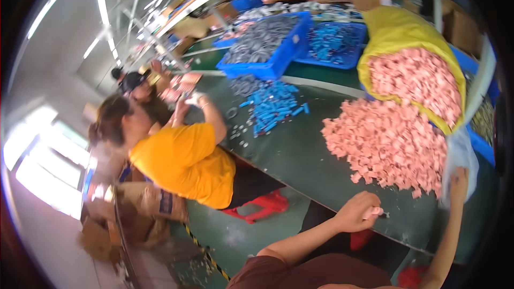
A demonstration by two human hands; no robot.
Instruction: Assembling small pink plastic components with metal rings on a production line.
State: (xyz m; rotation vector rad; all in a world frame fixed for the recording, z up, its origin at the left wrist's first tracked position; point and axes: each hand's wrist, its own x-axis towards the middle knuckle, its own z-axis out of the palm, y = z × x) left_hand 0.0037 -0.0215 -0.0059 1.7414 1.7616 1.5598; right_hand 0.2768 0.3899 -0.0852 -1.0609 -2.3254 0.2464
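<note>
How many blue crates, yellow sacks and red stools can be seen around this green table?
Blue crates: 3, one of grey parts, one of blue parts, one further back
Yellow sacks: 1
Red stools: 1
Total: 5

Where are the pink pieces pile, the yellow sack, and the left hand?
pink pieces pile (385,147), head view, middle of the heap.
yellow sack (393,29), head view, upper cloth.
left hand (360,211), head view, back of hand.

One head-worn fisheye view looks down, tilted, at a green worktable (300,150).
</note>
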